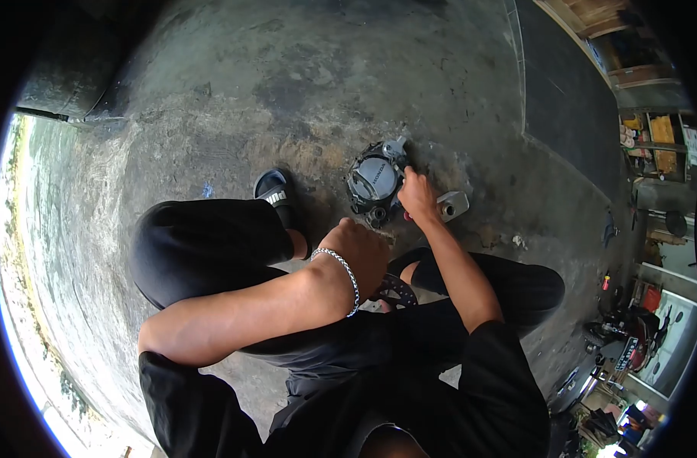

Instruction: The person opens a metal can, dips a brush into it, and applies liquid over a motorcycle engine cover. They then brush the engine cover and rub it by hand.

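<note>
Nearest the camera, the left hand (361, 252), with a silver bracelet (351, 276) at its wrist, is curled, its hold hidden from view. Beyond it, a round HONDA-marked cover (373, 180) lies on the floor (455, 99); at its edge, the right hand (419, 197) bends its fingers, their grip unclear, just beside a grey container (458, 203).

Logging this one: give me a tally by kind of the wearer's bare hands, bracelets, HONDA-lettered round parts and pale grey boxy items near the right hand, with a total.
Bare hands: 2 (left hand, right hand)
Chain bracelet: 1
HONDA-lettered round part: 1
Pale grey boxy item: 1
Total: 5
</note>
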The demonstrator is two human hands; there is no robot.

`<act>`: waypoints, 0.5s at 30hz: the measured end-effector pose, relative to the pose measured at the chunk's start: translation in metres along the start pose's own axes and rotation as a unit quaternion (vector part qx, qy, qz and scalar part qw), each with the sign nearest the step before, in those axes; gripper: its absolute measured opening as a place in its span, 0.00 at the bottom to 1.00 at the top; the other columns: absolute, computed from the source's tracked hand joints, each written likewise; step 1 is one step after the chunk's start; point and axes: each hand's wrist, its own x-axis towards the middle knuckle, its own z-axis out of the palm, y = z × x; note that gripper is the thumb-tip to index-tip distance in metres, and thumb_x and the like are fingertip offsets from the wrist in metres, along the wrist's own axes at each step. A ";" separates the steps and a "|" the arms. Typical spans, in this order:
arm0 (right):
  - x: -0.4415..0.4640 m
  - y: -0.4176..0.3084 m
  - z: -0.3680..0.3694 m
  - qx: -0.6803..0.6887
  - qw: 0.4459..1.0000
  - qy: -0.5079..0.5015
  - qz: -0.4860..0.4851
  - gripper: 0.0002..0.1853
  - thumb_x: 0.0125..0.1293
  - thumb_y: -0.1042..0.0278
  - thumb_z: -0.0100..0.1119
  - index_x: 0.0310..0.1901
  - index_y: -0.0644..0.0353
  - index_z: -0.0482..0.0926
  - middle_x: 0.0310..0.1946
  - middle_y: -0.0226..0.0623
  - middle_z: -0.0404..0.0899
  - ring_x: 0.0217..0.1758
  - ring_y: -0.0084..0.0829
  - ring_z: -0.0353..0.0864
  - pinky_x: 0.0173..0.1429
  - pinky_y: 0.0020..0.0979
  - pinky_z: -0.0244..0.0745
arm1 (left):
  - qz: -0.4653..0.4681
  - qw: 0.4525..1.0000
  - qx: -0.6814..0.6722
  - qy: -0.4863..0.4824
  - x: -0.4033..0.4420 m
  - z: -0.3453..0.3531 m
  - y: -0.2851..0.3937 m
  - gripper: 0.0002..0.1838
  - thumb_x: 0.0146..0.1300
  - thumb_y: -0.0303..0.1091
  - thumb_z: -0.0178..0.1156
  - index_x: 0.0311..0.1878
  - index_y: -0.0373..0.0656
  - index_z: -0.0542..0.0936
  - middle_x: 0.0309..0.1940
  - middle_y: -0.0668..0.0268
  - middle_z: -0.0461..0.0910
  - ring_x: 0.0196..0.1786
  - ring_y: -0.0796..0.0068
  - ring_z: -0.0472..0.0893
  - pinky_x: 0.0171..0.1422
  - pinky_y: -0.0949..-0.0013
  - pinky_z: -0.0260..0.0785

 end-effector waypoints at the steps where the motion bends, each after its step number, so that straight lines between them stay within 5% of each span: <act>1: -0.011 -0.002 0.006 -0.024 1.000 -0.008 -0.015 0.07 0.56 0.74 0.50 0.37 0.63 0.70 0.29 0.53 0.79 0.32 0.57 0.78 0.35 0.52 0.71 | -0.005 1.000 0.000 -0.012 -0.001 -0.001 0.000 0.17 0.59 0.46 0.55 0.37 0.39 0.78 0.35 0.60 0.77 0.37 0.64 0.77 0.44 0.66 0.65; 5: -0.017 -0.001 0.010 -0.102 0.992 -0.013 -0.068 0.07 0.56 0.75 0.50 0.38 0.63 0.71 0.30 0.52 0.79 0.31 0.56 0.78 0.35 0.52 0.71 | -0.027 0.999 0.008 -0.031 0.003 -0.008 -0.006 0.18 0.59 0.46 0.55 0.38 0.39 0.77 0.34 0.59 0.77 0.37 0.64 0.77 0.44 0.66 0.65; 10: 0.013 0.013 0.017 -0.017 0.997 0.028 0.063 0.09 0.55 0.75 0.50 0.39 0.62 0.71 0.30 0.50 0.79 0.30 0.54 0.79 0.34 0.50 0.74 | -0.043 0.997 0.053 0.047 -0.002 0.007 -0.012 0.19 0.58 0.46 0.56 0.40 0.38 0.76 0.33 0.59 0.78 0.36 0.64 0.77 0.43 0.66 0.65; 15: -0.002 0.013 0.024 -0.147 0.987 0.040 -0.046 0.10 0.55 0.75 0.50 0.40 0.62 0.72 0.29 0.47 0.79 0.29 0.51 0.80 0.33 0.47 0.76 | -0.021 1.000 0.002 0.010 -0.004 -0.001 -0.010 0.19 0.58 0.46 0.56 0.41 0.37 0.75 0.32 0.59 0.77 0.36 0.64 0.77 0.44 0.66 0.64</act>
